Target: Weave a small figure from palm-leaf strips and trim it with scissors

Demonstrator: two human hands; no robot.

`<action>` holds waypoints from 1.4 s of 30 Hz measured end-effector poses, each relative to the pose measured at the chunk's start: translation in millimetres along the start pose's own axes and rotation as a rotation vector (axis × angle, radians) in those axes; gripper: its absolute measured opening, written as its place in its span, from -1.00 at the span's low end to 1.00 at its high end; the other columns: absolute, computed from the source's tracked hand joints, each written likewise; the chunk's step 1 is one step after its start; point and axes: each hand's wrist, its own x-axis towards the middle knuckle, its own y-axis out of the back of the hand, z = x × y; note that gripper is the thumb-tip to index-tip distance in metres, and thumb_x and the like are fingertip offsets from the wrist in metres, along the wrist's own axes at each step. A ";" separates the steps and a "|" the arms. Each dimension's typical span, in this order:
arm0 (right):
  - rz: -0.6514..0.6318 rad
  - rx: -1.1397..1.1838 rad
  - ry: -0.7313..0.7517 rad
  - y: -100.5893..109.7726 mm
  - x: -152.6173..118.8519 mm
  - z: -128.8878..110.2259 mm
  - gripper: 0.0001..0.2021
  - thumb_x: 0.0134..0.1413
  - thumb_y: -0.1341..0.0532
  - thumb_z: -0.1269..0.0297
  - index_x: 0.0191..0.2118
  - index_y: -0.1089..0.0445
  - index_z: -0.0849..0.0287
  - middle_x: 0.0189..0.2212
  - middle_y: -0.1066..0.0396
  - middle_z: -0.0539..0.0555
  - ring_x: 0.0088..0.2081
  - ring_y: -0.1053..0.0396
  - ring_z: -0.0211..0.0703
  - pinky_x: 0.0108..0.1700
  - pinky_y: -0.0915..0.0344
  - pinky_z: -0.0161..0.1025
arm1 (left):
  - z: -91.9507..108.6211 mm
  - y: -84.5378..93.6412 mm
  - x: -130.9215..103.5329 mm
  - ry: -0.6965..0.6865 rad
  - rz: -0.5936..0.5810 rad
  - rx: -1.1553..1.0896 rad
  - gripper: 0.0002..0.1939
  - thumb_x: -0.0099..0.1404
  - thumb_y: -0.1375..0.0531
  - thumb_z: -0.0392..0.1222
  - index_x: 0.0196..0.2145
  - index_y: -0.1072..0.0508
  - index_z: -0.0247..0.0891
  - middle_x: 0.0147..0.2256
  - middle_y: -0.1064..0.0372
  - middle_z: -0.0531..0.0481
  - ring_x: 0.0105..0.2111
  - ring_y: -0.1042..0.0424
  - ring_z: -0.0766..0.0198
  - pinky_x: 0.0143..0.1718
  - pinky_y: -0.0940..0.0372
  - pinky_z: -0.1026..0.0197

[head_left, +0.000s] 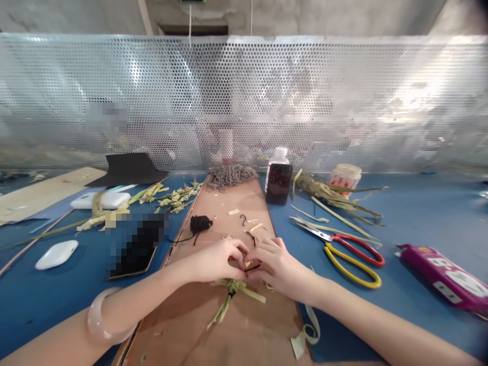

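Curls left hand [221, 260] and right hand [276, 264] inward, fingertips close about a black thread [253, 268]; cannot tell whether either grip is fully closed. Has the green leaf bundle [235, 287] at and just below the left fingertips, over a brown board [183, 333], with loose ends toward the wearer. Shows black yarn [200, 223] farther off to the left, scissors [328, 237] on the blue desk [412, 213] to the right.

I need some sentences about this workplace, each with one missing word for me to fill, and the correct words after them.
The scissors are red and ____ at the handles.
The thread tied round the green plant bundle is ____.
The bottle has a ____ cap.
The pale bangle circles the person's ____ forearm.

Missing words: yellow; black; white; left
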 end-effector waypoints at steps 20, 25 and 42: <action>0.001 -0.144 0.043 -8.8 3.3 3.3 -0.76 0.26 -0.08 0.30 -0.41 -0.38 0.21 -0.45 -0.38 0.01 -0.31 -0.27 -0.22 -0.19 -0.03 -0.21 | -3.3 -0.3 -0.5 0.027 -0.018 -0.024 -0.86 0.08 -0.30 -0.10 -0.43 -0.53 -0.22 -0.07 -0.34 0.01 -0.12 -0.38 0.20 -0.06 -0.20 0.22; 0.010 -0.143 0.041 -11.2 4.1 7.2 -0.70 0.28 -0.05 0.26 -0.45 -0.36 0.22 -0.48 -0.38 0.01 -0.33 -0.28 -0.22 -0.20 -0.01 -0.21 | -1.8 1.3 -1.1 0.036 -0.027 -0.011 -0.81 0.10 -0.28 -0.04 -0.38 -0.55 -0.20 -0.05 -0.34 0.00 -0.13 -0.38 0.18 -0.09 -0.20 0.25; 0.061 -0.042 -0.033 -17.9 7.3 9.0 -0.63 0.27 -0.06 0.20 -0.56 -0.23 0.22 -0.59 -0.29 -0.06 -0.45 -0.23 -0.28 -0.23 0.03 -0.23 | -1.6 7.1 4.6 -0.028 -0.056 0.149 -0.71 0.16 -0.21 0.07 -0.39 -0.51 -0.22 -0.29 -0.38 -0.02 -0.17 -0.29 0.14 -0.15 -0.15 0.21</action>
